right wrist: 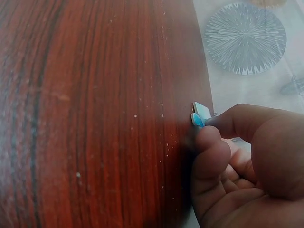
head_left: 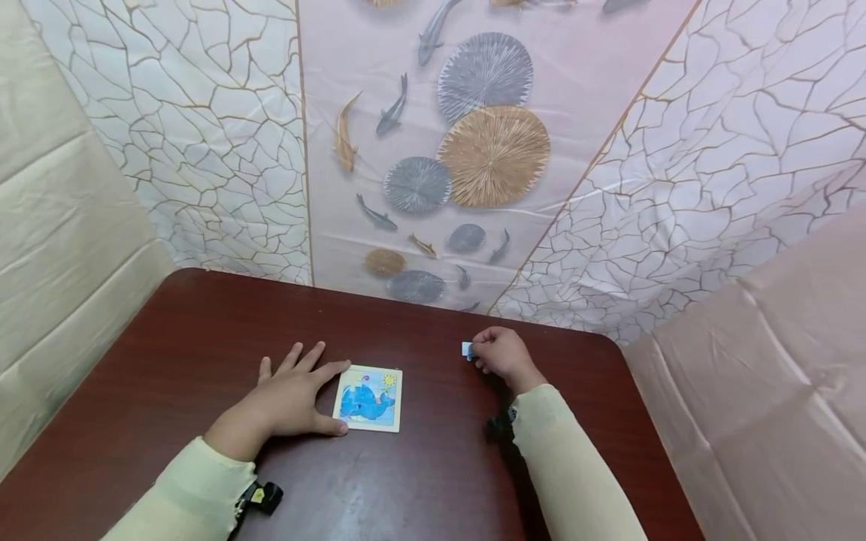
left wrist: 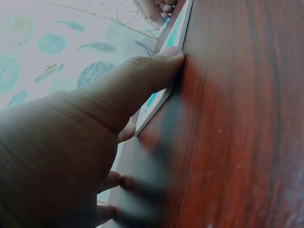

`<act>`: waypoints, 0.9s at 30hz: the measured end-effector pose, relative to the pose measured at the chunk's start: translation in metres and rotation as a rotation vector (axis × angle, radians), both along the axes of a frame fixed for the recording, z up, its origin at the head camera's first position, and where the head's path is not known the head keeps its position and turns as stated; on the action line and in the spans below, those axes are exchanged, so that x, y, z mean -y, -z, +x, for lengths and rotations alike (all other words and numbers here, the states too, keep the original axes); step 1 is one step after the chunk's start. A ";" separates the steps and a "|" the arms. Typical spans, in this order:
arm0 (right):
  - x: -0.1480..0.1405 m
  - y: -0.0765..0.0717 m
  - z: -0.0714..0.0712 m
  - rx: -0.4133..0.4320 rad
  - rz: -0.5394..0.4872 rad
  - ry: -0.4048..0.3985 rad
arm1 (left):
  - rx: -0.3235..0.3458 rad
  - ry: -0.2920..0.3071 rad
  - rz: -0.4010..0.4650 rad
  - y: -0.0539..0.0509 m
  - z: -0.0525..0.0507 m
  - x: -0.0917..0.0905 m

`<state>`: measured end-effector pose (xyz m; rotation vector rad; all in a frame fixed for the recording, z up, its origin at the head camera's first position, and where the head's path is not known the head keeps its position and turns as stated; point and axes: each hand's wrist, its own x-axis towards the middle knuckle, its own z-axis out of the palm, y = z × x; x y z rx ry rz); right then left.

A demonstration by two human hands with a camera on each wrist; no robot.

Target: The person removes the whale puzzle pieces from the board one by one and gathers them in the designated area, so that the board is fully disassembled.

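A small square jigsaw puzzle with a pale frame lies flat on the table, showing a blue whale and a yellow sun. My left hand is spread at its left side. The index fingertip touches the top-left corner, and the thumb rests at the bottom-left. In the left wrist view, the thumb lies against the edge of the puzzle's frame. To the right of the puzzle, my right hand pinches a white and blue puzzle piece between thumb and index finger, close to the tabletop. The fingertips cover part of that piece.
The dark reddish-brown wooden table has rounded far corners. Behind it hangs a patterned cloth with fish and round leaf shapes. Plain beige cloth stands along both sides. Each wrist carries a black strapped device.
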<state>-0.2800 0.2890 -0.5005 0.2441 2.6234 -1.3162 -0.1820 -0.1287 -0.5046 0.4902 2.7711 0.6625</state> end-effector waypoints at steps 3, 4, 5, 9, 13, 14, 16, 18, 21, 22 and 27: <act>0.001 0.002 -0.001 -0.002 0.001 0.007 | 0.005 -0.004 0.003 0.001 0.001 0.001; 0.001 0.003 -0.001 -0.005 0.001 0.008 | 0.008 -0.005 0.008 0.001 0.001 0.001; 0.001 0.003 -0.002 -0.006 0.001 0.011 | 0.011 -0.005 0.014 0.001 0.002 0.001; 0.002 0.003 -0.002 -0.009 0.004 0.014 | 0.030 -0.005 0.050 0.000 0.003 0.002; 0.003 0.002 -0.003 -0.016 0.013 0.018 | 0.028 -0.006 0.070 0.000 0.003 0.003; 0.003 0.002 -0.003 -0.019 0.015 0.018 | 0.028 -0.007 0.071 0.001 0.002 0.003; 0.003 0.002 -0.002 -0.020 0.015 0.018 | 0.023 -0.005 0.069 0.003 0.001 0.003; 0.003 0.002 -0.002 -0.020 0.014 0.019 | 0.021 -0.002 0.067 0.005 0.001 0.004; 0.004 0.002 -0.002 -0.022 0.015 0.021 | 0.019 -0.002 0.064 0.007 0.000 0.004; 0.004 0.003 -0.002 -0.024 0.017 0.022 | 0.019 -0.002 0.063 0.008 0.001 0.004; 0.004 0.004 0.000 -0.027 0.024 0.023 | 0.022 0.008 0.060 0.010 0.001 0.005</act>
